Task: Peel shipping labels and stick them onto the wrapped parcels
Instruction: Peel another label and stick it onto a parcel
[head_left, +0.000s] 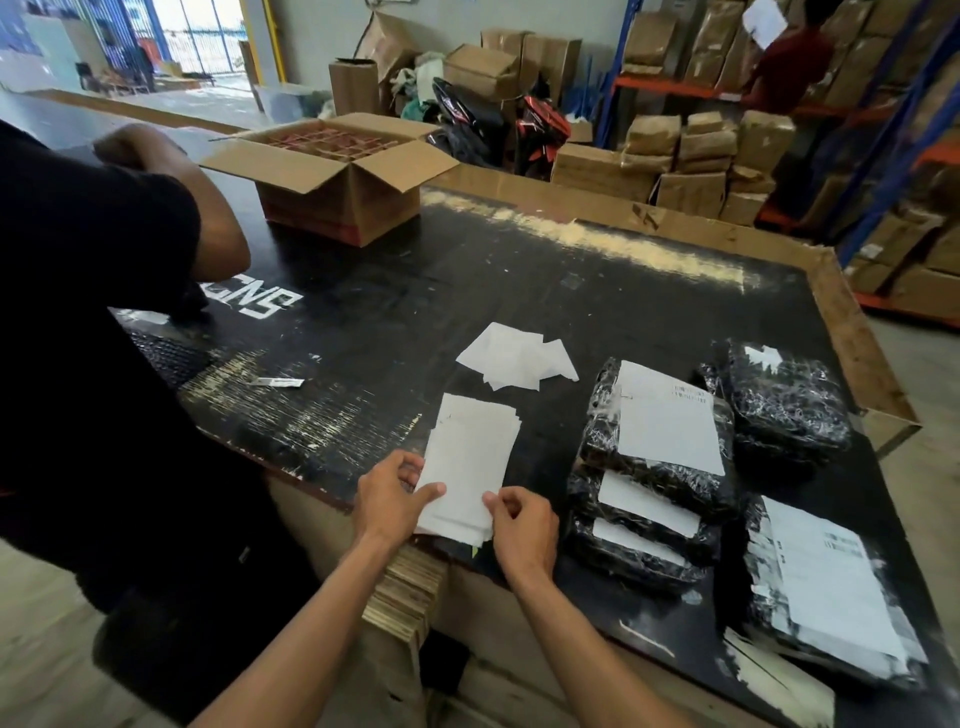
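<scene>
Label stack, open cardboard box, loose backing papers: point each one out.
label stack (470, 457): head view, middle of the top sheet.
open cardboard box (337, 205): head view, its front wall.
loose backing papers (511, 353): head view, centre of the white sheets.

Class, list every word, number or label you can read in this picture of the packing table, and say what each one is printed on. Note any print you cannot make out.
"SNS", or close to it: large white letters painted on the black table top, upside down to the camera and partly hidden by a person's arm; uncertain.
Printed lines on the shipping labels stuck to the wrapped parcels: too blurred to read.
Stack of labels under the hands: no legible print.
</scene>
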